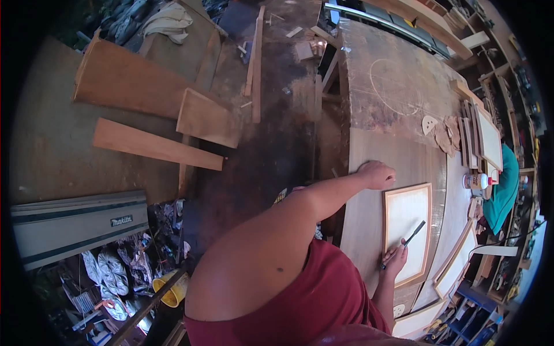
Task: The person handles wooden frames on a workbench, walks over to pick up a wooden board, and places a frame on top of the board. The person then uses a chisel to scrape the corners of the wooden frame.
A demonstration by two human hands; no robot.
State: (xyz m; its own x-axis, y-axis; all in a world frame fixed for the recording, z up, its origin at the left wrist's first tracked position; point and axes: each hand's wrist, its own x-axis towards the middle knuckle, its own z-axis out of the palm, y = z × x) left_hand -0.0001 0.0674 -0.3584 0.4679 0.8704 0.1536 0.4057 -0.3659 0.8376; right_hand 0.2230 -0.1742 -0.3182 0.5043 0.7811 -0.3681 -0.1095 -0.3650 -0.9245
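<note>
On the wood-topped bench (363, 225) lies a pale panel with a light wooden frame (427, 216). My right hand (395, 259) is over its near side, with fingers wrapped round a slim black tool (415, 231). The tool slants across the panel, and its exact kind is unclear. Beyond the panel's upper corner in the head view, my left hand (378, 175) rests at the bench top with fingers curled closed. Whatever may be inside that fist is hidden.
A glue bottle (476, 181), a green cloth (503, 187) and stacked framed panels (489, 138) stand along the bench's far side. More framed panels (456, 259) lie near the shelves. Wooden boards (156, 144) and a Makita-marked rail (81, 225) are behind me at left.
</note>
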